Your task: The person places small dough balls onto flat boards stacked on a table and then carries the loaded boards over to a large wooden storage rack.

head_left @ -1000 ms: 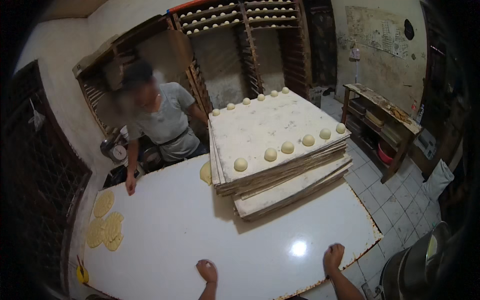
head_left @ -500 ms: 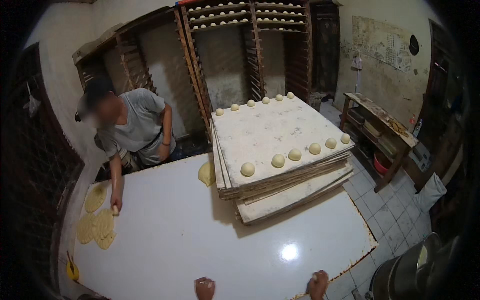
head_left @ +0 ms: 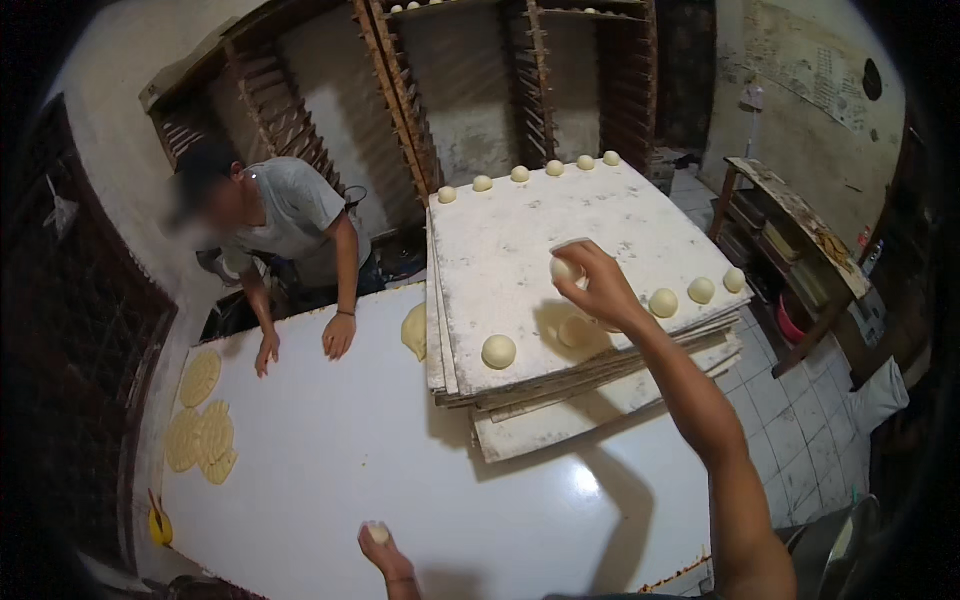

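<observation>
Soft dough balls, one in each of our hands

Our right hand (head_left: 600,290) fingers cup a dough ball (head_left: 563,268) above the floured board (head_left: 520,240); left hand (head_left: 385,548) pinches a smaller dough piece (head_left: 378,534) over the surface (head_left: 350,450). We judge both light, soft, easily dented: hold loosely round the sides.

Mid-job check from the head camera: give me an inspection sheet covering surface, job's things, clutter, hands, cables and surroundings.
Surface: glossy white table, with a lamp glare spot.
Job's things: stack of floured white boards; round pale dough balls along its far edge and near edge, one at.
Clutter: flat round dough discs at the left edge; small yellow tool; dough lump beside the stack.
Hands: right hand over the boards, closed on a dough ball; left hand holds a small dough piece.
Cables: nothing seen.
Surroundings: person in grey shirt leaning on the table; wooden racks; cluttered shelf.
</observation>
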Demonstrator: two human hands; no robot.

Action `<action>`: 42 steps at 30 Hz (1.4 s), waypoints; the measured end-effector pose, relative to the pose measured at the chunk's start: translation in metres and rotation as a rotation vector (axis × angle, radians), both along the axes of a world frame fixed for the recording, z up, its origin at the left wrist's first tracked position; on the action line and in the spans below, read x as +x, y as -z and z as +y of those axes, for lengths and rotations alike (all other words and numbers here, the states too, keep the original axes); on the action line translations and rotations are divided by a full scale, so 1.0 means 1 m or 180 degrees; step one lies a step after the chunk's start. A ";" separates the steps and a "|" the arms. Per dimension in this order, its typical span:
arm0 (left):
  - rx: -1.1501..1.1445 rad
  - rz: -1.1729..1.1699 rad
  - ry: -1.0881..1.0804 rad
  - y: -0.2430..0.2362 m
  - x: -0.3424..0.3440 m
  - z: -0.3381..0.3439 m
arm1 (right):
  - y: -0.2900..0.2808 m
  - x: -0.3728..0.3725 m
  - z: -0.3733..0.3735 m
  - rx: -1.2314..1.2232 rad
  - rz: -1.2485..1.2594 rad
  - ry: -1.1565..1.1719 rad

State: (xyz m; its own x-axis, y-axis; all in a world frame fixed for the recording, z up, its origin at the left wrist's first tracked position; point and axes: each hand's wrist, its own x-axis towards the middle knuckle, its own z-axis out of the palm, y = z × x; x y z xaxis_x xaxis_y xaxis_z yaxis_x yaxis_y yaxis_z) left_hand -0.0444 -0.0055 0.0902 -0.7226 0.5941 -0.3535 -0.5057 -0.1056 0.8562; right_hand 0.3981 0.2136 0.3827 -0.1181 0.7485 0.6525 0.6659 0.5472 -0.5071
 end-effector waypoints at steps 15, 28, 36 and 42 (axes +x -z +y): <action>0.1556 0.5484 0.3250 -0.250 0.213 0.299 | 0.091 0.079 -0.226 -0.0329 0.2036 0.1326; -0.0977 0.0854 0.2130 -0.005 -0.102 -0.040 | 0.243 -0.230 -0.258 -0.3366 0.1310 -0.0740; -0.0449 0.0584 -0.0404 0.023 -0.384 0.073 | 0.249 -0.359 -0.176 -0.3012 0.0613 -0.0372; -0.1556 0.1132 -0.1006 0.028 -0.489 0.235 | 0.237 -0.423 -0.212 -0.3052 0.0312 -0.0664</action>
State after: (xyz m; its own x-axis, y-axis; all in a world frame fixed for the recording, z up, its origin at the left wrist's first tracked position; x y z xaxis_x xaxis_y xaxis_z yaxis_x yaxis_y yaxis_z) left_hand -0.5336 0.2300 0.0618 -0.9571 0.1678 -0.2364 -0.1931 0.2392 0.9516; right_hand -0.0253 0.0016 0.1456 -0.2859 0.9359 -0.2060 0.5341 -0.0229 -0.8451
